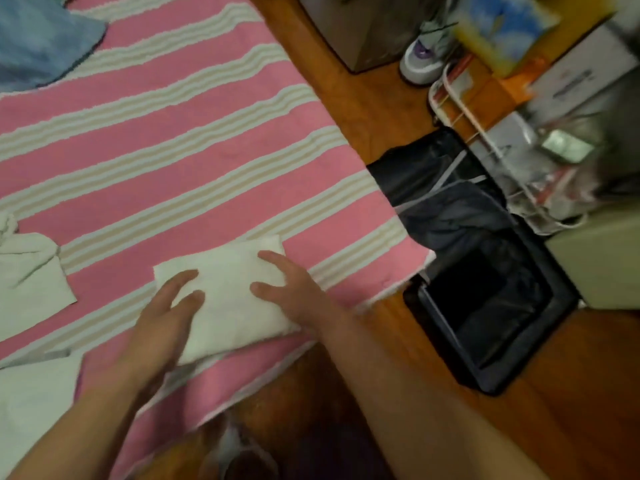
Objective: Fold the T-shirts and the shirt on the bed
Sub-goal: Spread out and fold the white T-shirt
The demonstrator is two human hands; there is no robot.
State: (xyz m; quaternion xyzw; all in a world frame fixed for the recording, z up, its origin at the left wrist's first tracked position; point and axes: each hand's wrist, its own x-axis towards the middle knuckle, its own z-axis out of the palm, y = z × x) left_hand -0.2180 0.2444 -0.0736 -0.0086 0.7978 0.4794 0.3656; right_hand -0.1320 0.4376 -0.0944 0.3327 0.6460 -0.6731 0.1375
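Your left hand (166,317) lies flat on the near-left part of the folded white T-shirt (228,292), fingers straight and slightly spread, pointing toward one o'clock; your right hand (294,289) rests on the T-shirt's right end, fingers extended and pointing toward eleven o'clock, the palm over the cloth's right edge; neither hand curls round anything, both simply press on the fabric. The T-shirt sits as a compact rectangle near the bed's near-right corner, on the pink and cream striped bedspread (180,140), its long side running from eight o'clock to two o'clock.

At nine o'clock from the folded piece, near the left border, lies a second white garment (31,275), rumpled and only partly folded; at seven o'clock a further patch of white cloth (38,386) reaches the lower left edge, and you cannot tell what it is. Far off at eleven o'clock, in the top left corner, a blue garment (41,39) lies loosely on the bedspread.

Beyond the bed's right edge the wooden floor (367,98) shows; at three o'clock from your right hand stands a dark bin (485,306) lined with a black bag, with dark clothing (446,195) heaped just above it; at one o'clock a white and purple sneaker (422,57) sits beside blurred boxes and a white wire rack (460,109).
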